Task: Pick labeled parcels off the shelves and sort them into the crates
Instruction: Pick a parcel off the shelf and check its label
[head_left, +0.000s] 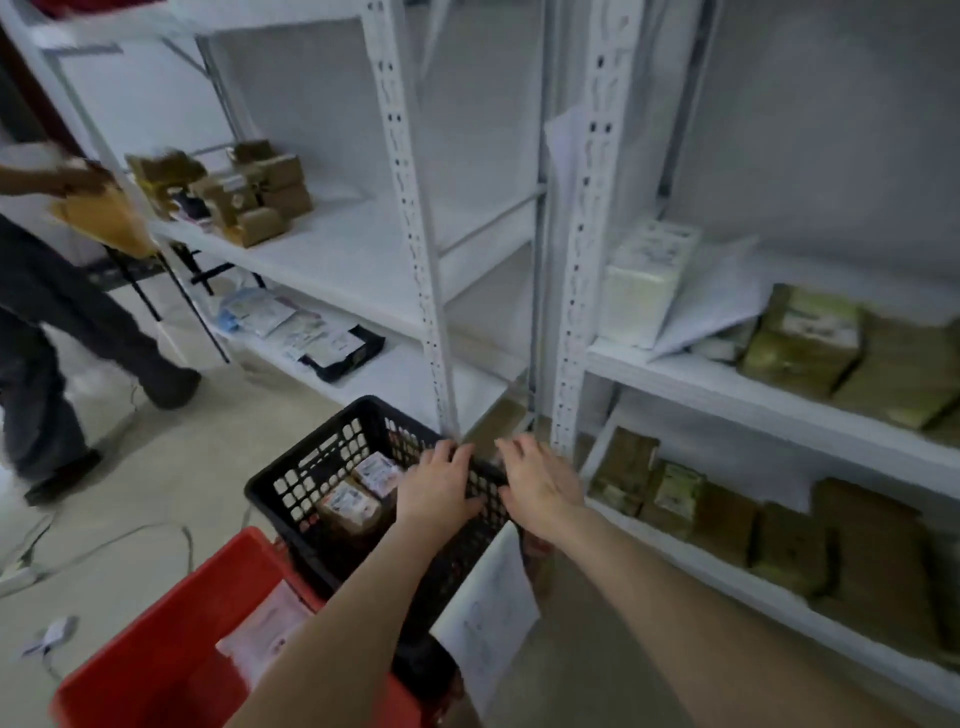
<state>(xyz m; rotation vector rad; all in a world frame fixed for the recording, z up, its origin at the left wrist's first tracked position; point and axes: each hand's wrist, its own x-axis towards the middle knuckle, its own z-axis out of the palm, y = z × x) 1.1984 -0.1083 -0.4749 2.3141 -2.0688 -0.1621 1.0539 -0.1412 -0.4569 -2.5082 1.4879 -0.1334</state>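
Our left hand (441, 491) and right hand (537, 483) lie flat, fingers straight, on the black crate (306, 480); its 2 parcels (349, 509) look light, stiff, best held by their sides.

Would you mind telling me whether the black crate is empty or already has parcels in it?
Not empty: the black crate holds at least two brown labeled parcels; how full it is cannot be told.

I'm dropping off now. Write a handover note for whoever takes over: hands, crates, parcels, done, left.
Left hand and right hand both rest flat on the rim of the black crate, holding nothing.
Done: labeled parcels lie in the black crate; a white packet lies in the red crate.
Left: brown parcels wait on the right shelves, more on the left shelf.
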